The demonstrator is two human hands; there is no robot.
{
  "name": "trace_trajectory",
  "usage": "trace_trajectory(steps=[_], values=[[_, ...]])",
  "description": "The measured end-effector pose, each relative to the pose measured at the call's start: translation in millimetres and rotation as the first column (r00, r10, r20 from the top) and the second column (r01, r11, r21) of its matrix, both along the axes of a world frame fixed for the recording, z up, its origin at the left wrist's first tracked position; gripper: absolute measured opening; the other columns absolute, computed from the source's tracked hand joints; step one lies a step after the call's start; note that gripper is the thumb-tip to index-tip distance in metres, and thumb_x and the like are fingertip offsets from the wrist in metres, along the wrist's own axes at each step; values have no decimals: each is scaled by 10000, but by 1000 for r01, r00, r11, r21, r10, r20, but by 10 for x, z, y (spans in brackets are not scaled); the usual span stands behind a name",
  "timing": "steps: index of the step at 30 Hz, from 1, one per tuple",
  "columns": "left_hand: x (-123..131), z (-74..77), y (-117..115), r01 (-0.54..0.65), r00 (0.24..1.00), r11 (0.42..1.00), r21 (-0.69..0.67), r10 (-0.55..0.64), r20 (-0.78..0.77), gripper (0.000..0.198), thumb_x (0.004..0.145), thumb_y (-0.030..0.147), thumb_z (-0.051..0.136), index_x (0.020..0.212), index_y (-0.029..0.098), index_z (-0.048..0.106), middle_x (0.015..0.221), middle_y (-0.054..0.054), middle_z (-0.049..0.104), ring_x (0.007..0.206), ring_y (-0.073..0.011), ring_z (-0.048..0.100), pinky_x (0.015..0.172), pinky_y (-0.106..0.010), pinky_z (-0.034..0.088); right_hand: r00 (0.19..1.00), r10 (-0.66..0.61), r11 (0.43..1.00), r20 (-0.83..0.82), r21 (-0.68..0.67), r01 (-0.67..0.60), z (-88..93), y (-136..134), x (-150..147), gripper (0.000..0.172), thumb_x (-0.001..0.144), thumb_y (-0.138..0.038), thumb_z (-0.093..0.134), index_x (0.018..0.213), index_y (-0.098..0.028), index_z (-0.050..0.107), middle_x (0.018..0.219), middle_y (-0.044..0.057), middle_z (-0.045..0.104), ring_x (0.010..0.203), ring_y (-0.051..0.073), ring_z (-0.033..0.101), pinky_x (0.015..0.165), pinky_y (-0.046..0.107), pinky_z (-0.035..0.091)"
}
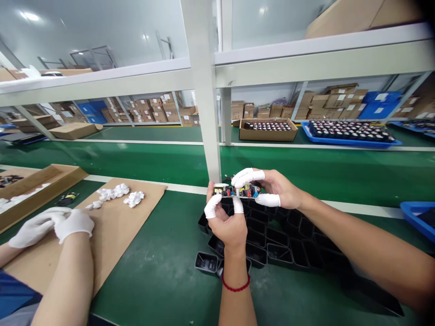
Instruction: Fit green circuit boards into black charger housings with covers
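Both my hands hold a small circuit board (238, 190) with coloured components, lifted above a group of black plastic housings (278, 235) on the green mat. My left hand (226, 222), with white finger cots and a red cord at the wrist, grips the board's left end from below. My right hand (272, 185), also in finger cots, pinches the board's right end and top.
A co-worker's gloved hands (54, 225) rest on a brown cardboard sheet (112, 226) at the left, near white finger cots (118, 194). An open cardboard box (41, 181) lies far left. A white post (204, 99) stands behind the board. A blue tray (353, 133) and a parts box (268, 130) sit beyond.
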State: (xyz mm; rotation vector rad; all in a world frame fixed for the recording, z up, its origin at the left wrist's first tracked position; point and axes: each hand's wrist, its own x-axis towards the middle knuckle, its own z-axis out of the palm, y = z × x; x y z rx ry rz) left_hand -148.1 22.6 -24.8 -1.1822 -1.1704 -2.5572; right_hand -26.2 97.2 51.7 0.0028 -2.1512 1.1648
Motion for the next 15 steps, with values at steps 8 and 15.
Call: trace_trajectory(steps=[8, 15], values=[[0, -6, -6, 12, 1000, 1000, 6, -12, -7, 317, 822, 12, 694, 1059, 140, 527, 1356, -256, 583, 1259, -261, 623, 1004, -398, 590, 1000, 5, 1000, -7, -6, -5, -8, 4, 13, 400, 824, -149, 660, 1222, -186, 678, 1245, 114, 618, 1168, 261, 597, 1029, 405, 473], [-2, -41, -3, 37, 999, 999, 8, -37, 2, 310, 827, -3, 683, 1054, 139, 526, 1370, -252, 573, 1274, -251, 610, 1020, -390, 580, 1000, -9, 1000, -6, -1, 9, -48, 22, -11, 375, 842, -188, 665, 1216, -195, 683, 1245, 110, 616, 1186, 266, 584, 1039, 404, 464]])
